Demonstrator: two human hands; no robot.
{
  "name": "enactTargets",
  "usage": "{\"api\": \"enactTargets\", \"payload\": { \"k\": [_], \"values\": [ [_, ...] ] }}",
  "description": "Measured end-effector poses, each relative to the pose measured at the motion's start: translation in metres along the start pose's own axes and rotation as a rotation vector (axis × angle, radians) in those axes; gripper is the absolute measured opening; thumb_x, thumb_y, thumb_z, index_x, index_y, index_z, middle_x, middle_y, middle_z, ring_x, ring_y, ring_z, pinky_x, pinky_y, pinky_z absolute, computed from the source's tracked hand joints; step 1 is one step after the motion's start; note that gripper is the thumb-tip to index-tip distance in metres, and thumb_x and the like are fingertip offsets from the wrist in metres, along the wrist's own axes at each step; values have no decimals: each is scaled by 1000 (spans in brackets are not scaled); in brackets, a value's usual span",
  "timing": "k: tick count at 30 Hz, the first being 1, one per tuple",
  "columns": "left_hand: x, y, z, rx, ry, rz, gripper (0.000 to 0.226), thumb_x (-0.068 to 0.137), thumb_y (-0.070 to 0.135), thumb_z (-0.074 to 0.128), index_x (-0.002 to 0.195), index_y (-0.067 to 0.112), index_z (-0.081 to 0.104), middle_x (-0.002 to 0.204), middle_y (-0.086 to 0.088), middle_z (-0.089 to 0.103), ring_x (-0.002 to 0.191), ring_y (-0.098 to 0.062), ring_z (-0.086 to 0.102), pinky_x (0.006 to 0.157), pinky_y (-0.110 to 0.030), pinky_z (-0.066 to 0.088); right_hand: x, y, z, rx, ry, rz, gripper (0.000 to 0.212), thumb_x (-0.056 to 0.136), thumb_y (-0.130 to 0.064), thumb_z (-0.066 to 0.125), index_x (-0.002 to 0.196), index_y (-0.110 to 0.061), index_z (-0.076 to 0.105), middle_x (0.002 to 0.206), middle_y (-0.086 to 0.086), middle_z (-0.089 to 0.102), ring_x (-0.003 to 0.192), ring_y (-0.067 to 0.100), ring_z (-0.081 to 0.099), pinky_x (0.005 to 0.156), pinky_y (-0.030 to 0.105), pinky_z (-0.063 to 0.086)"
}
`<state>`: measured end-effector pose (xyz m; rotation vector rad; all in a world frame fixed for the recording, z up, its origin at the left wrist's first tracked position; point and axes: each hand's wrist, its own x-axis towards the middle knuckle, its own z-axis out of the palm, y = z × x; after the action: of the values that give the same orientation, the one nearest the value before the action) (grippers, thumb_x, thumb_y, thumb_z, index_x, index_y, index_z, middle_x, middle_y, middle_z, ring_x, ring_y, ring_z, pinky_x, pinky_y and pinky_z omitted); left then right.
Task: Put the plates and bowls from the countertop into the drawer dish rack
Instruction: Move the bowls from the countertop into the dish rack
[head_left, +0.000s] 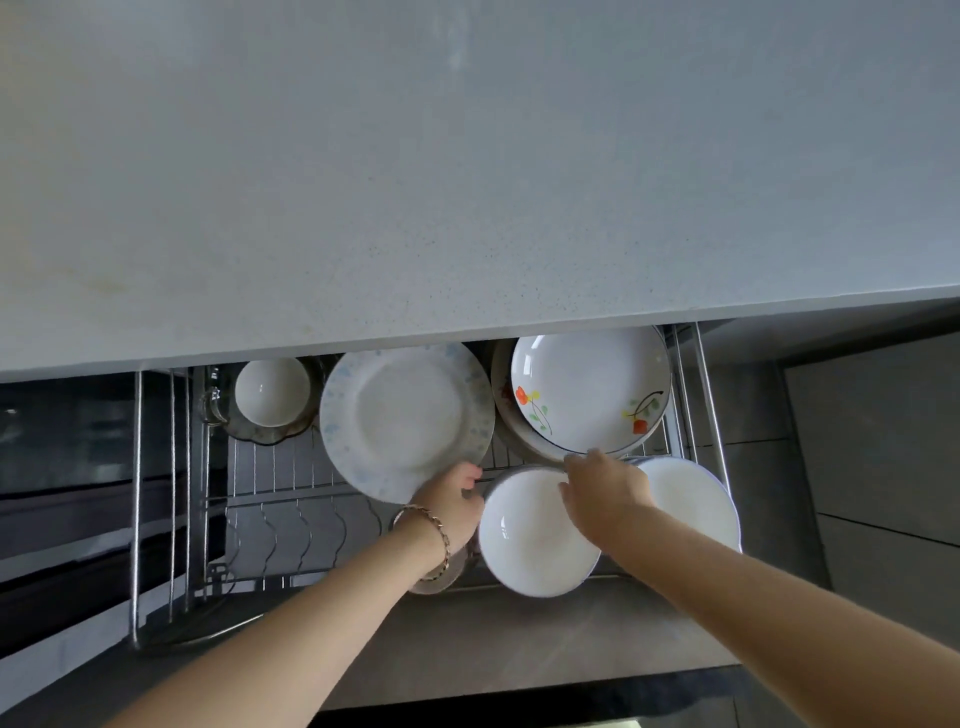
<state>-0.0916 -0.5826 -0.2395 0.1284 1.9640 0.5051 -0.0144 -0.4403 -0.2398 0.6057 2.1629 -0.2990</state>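
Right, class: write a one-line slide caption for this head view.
Left hand holds blue-speckled plate over the drawer rack; right hand touches the white plates.

left hand (451, 498) grips speckled plate (405, 418) | right hand (605, 491) on white bowl (530, 535) | drawer rack (291, 499)

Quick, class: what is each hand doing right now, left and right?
Left hand: closed on the edge of the blue-speckled plate.
Right hand: resting on the white bowl; grip cannot be told.
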Motion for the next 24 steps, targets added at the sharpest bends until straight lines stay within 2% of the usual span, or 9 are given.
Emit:
{"api": "enactTargets", "payload": {
  "k": [3,5,8,11,13,15,17,20,24],
  "values": [
    [-23,22,-49,-10,90,191,22,93,11,44,97,24,62,96,6,68,101,-13,63,92,-22,48,-21,-10,-50,233,46,-86,31,94,-21,40,119,-18,58,115,5,64,103,25,63,86,32,51],
    [-35,39,-89,-75,175,272,30,92,6,44,79,29,57,79,11,65,90,-14,66,87,-23,50,-33,-24,-93,445,60,-200,30,93,-19,43,116,-17,62,106,1,68,95,17,66,84,26,51],
    [-39,67,-153,-130,273,374,40,90,-2,42,71,32,54,70,9,64,68,-3,65,73,-22,49,-41,-47,-161,845,30,-287,24,90,-10,49,109,-14,64,74,-4,64,56,5,62,57,14,51],
    [-27,99,-223,-169,365,420,41,88,-4,39,68,28,52,67,9,61,46,9,59,60,-14,46,-34,-71,-230,1094,26,-263,13,92,-10,50,101,-13,58,74,1,60,56,13,58,52,16,49],
    [-14,120,-267,-195,435,421,35,88,-3,37,72,23,54,68,8,61,52,0,60,48,-12,43,-19,-87,-272,1194,89,-229,11,93,-15,50,101,-13,57,75,2,60,57,14,57,53,18,50],
    [1,136,-306,-233,481,399,29,87,-3,35,81,16,56,68,4,60,58,-12,60,48,-17,40,2,-103,-308,1274,144,-179,14,93,-21,49,103,-12,56,79,3,60,59,15,59,57,22,51],
    [22,146,-337,-237,505,382,27,86,-3,36,89,12,59,74,-4,64,68,-23,63,57,-21,45,28,-116,-340,1352,193,-120,20,94,-26,50,106,-11,54,86,6,61,65,18,61,62,26,53],
    [53,150,-370,-217,554,362,26,83,0,40,75,19,57,98,-19,69,91,-35,67,86,-37,54,68,-130,-381,1543,248,-13,28,93,-34,50,108,-10,45,103,15,58,83,28,64,70,34,55],
    [81,144,-387,-231,548,338,29,82,1,40,67,23,51,104,-21,68,96,-38,66,91,-41,53,113,-137,-416,1757,277,65,42,94,-36,48,130,-17,40,123,24,50,101,34,63,80,37,56]
  ]
}}
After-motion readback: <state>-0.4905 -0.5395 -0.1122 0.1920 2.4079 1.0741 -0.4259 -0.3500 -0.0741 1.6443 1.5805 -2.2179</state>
